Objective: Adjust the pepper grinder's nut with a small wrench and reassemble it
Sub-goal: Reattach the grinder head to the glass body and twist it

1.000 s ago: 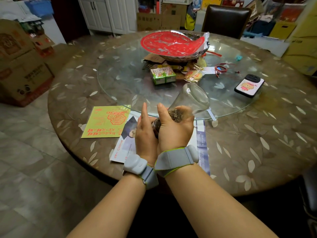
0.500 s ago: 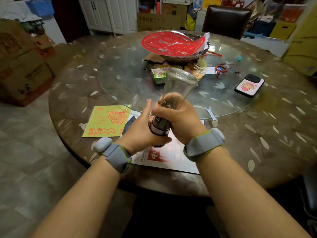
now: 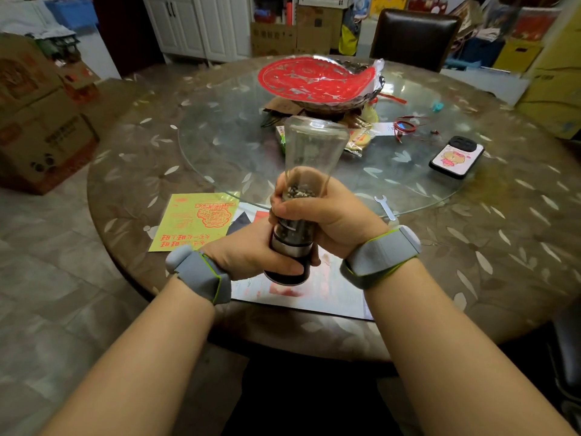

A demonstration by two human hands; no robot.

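I hold the grinder above the near edge of the round bench, glass end up and tilted away. My right hand has its grip wrapped round the glass where the peppercorns sit; my left hand grips the metal and black end below. The wrench lies on the bench just right of my right hand, at the rim of the glass turntable. A yellow leaflet and papers lie under my hands. A phone rests on the turntable, a red dish farther back. Boxes stand on the tiled floor to the left; a dark chair is at the far side.
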